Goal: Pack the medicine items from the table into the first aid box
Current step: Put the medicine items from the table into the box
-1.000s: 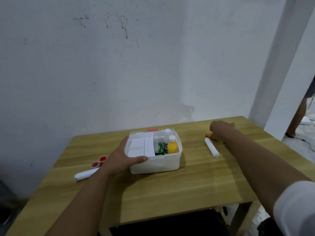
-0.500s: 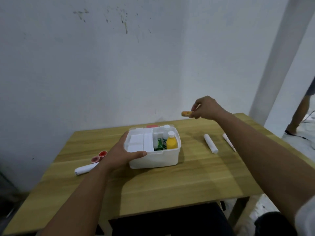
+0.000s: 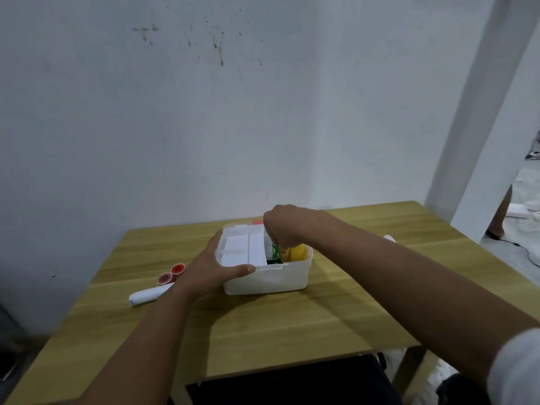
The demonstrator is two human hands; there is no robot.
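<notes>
The white first aid box point(image 3: 271, 279) stands open in the middle of the wooden table point(image 3: 292, 325). White packs fill its left compartments; a green carton point(image 3: 274, 253) and a yellow bottle point(image 3: 298, 252) stand in its right one. My left hand point(image 3: 209, 268) grips the box's front left corner. My right hand point(image 3: 285, 229) reaches down into the right compartment, fingers closed on a small orange tube point(image 3: 283, 252) that shows just below them. A white roll point(image 3: 146, 296) and two red caps point(image 3: 171, 273) lie left of the box.
The tip of another white roll point(image 3: 389, 237) shows behind my right forearm. A red object point(image 3: 257, 222) lies behind the box. The wall runs close behind the table. A person's leg point(image 3: 500, 213) stands by the pillar at the right.
My right hand lifted the small orange tube off the table's right side, carried it left and lowered it into the box's right compartment. My left hand stayed on the box.
</notes>
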